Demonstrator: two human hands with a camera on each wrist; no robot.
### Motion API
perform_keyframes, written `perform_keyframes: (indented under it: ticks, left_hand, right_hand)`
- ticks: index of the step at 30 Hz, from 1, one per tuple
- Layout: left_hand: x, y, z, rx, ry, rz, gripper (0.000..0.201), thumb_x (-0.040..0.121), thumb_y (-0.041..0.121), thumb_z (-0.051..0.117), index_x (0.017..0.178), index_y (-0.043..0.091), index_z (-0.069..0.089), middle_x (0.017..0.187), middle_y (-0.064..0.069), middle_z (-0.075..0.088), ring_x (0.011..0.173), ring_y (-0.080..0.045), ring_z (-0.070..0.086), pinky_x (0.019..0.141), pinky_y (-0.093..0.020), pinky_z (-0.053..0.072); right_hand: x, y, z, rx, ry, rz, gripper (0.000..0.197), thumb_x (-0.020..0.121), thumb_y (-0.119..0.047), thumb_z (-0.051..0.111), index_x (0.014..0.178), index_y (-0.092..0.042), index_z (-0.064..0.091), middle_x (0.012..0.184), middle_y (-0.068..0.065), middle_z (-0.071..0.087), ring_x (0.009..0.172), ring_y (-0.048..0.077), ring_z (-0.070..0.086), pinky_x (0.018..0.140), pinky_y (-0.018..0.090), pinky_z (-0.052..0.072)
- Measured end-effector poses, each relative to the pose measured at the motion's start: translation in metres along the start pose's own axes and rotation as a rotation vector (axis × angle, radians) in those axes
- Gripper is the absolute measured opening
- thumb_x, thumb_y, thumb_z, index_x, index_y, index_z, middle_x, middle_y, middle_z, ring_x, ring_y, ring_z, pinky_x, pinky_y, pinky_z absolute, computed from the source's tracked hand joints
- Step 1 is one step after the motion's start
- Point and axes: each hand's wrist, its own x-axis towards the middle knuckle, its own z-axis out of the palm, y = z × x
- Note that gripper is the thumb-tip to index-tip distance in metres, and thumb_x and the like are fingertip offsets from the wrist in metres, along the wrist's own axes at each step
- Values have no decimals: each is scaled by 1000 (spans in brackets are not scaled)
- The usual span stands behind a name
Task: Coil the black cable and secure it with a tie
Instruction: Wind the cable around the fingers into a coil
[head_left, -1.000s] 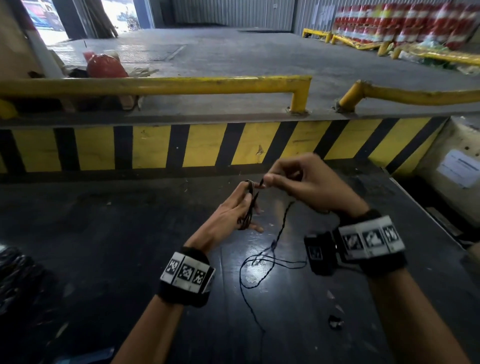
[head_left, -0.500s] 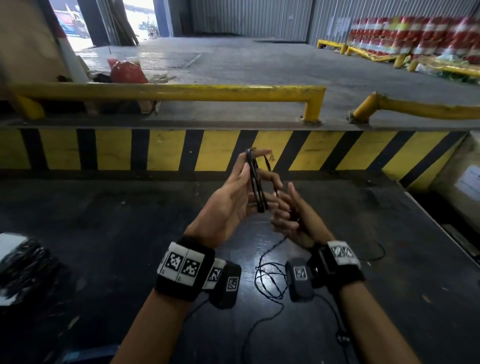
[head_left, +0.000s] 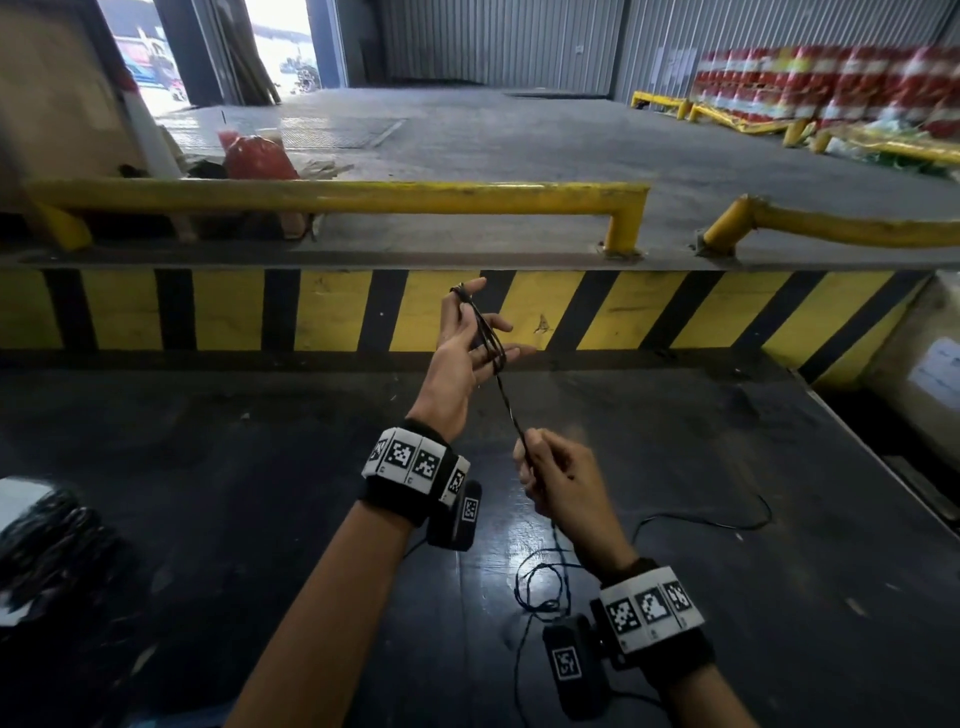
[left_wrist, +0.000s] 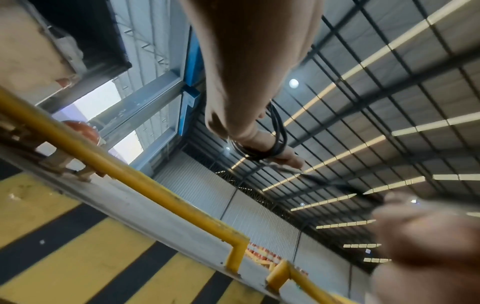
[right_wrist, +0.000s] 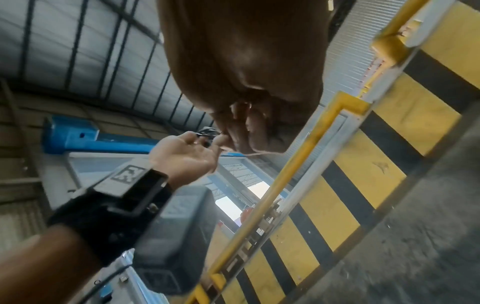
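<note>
My left hand is raised, palm toward me, fingers spread and straight. Loops of the thin black cable run from one raised fingertip down to a lower finger. The left wrist view shows the cable loops wrapped round one finger. From the loops a taut strand slants down into my right hand, which grips it in curled fingers below the left hand and nearer to me. The rest of the cable lies in loose tangles on the black table. No tie shows.
A yellow-and-black striped wall bounds the table's far edge, with a yellow rail above it. A dark bundle lies at the table's left edge. A beige box stands at the right.
My left hand has risen and spread its fingers with the loops on it. My right hand has dropped away from it toward me, drawing a strand taut.
</note>
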Motion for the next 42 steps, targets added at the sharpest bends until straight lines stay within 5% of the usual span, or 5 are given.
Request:
perform_keyframes:
  ticks: [12,19,24,35,42]
  left_hand:
    - [-3,-7,-35,683,-135,-10,31,107,36,31,134,45,41,109,-15,59,87,-39,71,81,-46,62]
    - [-41,7,-16,388,-439,-148,37,108,36,25,140,32,43,112,-27,61,76,-35,70,78,-38,61]
    - [-60,19,5,199,-486,-128,42,104,44,28,140,30,44,104,-25,64,71,-37,69,78,-48,58]
    - [-3,73,-26,-35,-146,128,47,106,38,19,148,24,34,107,-17,60,93,-35,67,93,-51,53]
    - [35,44,-46,321,106,127,39,108,32,22,144,27,35,110,-20,55,89,-40,69,80,-37,61]
  right_hand:
    - [4,-117,-53,-275,-308,-50,28,93,-34,61,92,-8,71,59,-7,54,49,6,47,45,17,39]
    - [68,-172,-57,-714,-115,-477,29,105,-25,51,95,-10,73,63,-16,55,58,-6,51,56,8,39]
    - [117,-127,-53,-639,-160,-280,37,100,-41,54,94,-7,67,78,-7,63,65,0,55,62,22,43]
    - [24,8,-10,284,-446,217,38,100,-42,51,71,-17,55,50,-8,31,41,5,25,40,17,23]
    - [-11,-47,-23,-49,-442,-81,25,97,-25,56,82,-8,67,64,-2,58,59,6,52,66,18,45]
